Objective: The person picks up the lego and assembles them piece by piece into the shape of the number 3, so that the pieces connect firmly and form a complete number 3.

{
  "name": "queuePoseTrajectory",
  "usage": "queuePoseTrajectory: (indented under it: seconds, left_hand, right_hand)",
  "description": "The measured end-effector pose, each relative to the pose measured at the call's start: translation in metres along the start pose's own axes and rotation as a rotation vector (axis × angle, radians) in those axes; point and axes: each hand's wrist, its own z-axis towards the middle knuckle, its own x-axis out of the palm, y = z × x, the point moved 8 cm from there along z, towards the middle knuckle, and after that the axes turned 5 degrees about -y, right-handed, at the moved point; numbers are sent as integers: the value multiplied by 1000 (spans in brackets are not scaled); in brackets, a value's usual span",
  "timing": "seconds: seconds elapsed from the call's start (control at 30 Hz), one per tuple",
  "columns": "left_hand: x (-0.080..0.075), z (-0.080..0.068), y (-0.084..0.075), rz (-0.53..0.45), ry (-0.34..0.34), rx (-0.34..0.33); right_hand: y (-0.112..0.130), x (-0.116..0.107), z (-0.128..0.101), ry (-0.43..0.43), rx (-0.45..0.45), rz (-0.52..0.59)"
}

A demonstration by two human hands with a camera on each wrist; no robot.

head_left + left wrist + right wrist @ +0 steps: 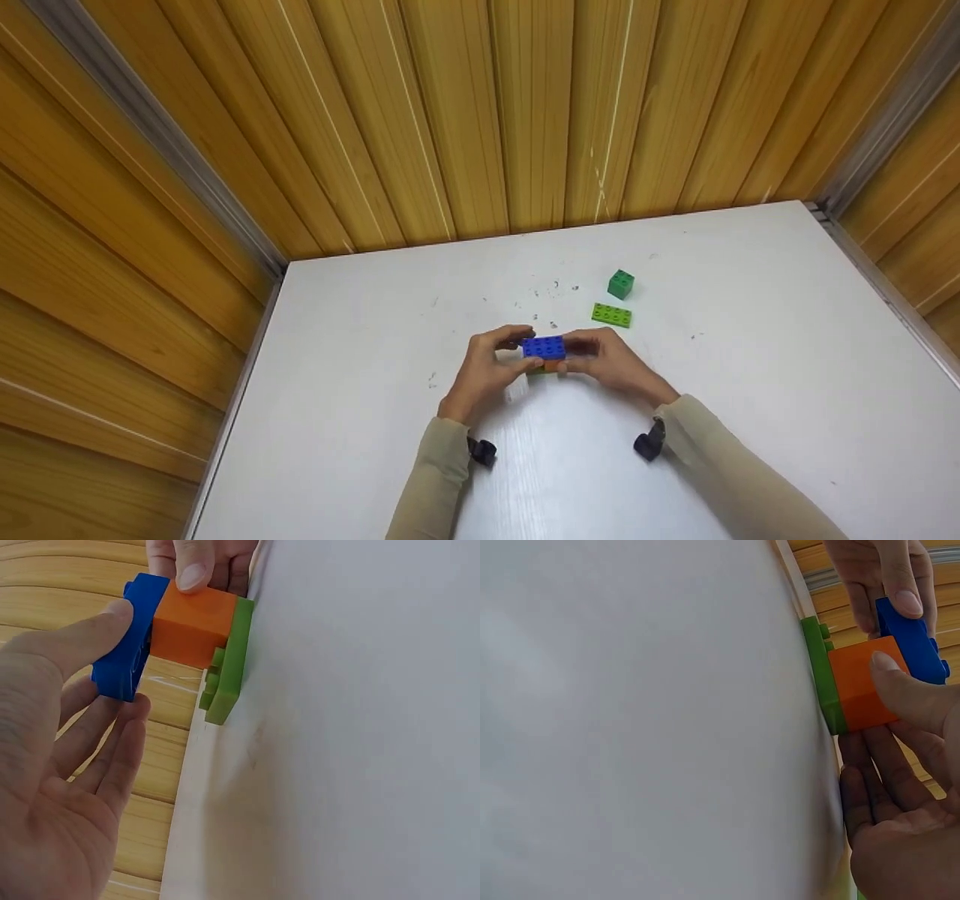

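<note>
A small stack rests on the white table (750, 420): a blue brick (544, 347) on top, an orange brick (193, 626) under it, and a green plate (229, 664) at the bottom. My left hand (504, 354) pinches the blue brick, with its thumb (90, 634) on the brick's edge. My right hand (592, 358) holds the orange brick from the other side, its thumb (907, 694) pressed on the orange face. In the right wrist view the blue brick (911, 641) sits slightly tilted on the orange brick (859, 682).
A green cube (620, 284) and a flat light-green plate (611, 315) lie just beyond the hands, to the right. Wood-panelled walls (480, 112) close the table in at the back and on both sides.
</note>
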Motion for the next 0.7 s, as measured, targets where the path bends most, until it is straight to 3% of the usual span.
queuePoseTrajectory:
  seconds: [0.4,0.7]
  left_hand:
    - [5,-7,9,-56,-41,-68]
    - [6,-9,5,-23,-50,-78]
  right_hand:
    - [3,1,0,28,-16,74]
    - [18,-12,-2,27,-55,65]
